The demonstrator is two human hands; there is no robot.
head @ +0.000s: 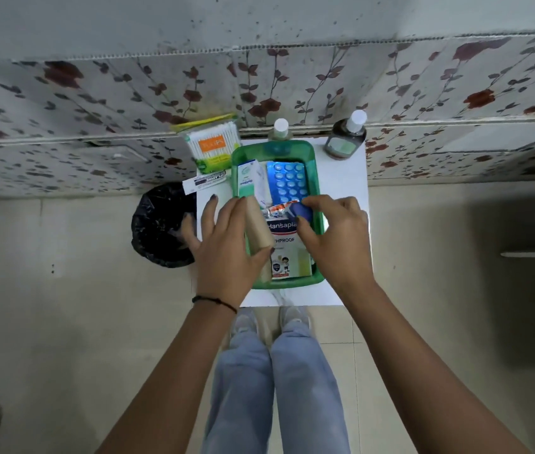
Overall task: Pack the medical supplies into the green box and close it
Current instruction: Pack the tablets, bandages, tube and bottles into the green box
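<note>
Head view: a green box (317,178) sits open on a small white table (341,178) against a floral-papered wall (96,93), bare tabletop showing to its right. The left hand (227,253) pinches a beige roll (258,229) over the box's near-left rim; the right hand (335,234) pinches a small blue item (302,212) above the plaster packet (284,244) inside. A blue blister pack (287,181) and a carton (249,178) lie deeper in. Cotton buds (212,144), a flat packet (204,183) and two bottles (346,136) stand outside, a black bin (158,224) left on the tiled floor (63,290).
</note>
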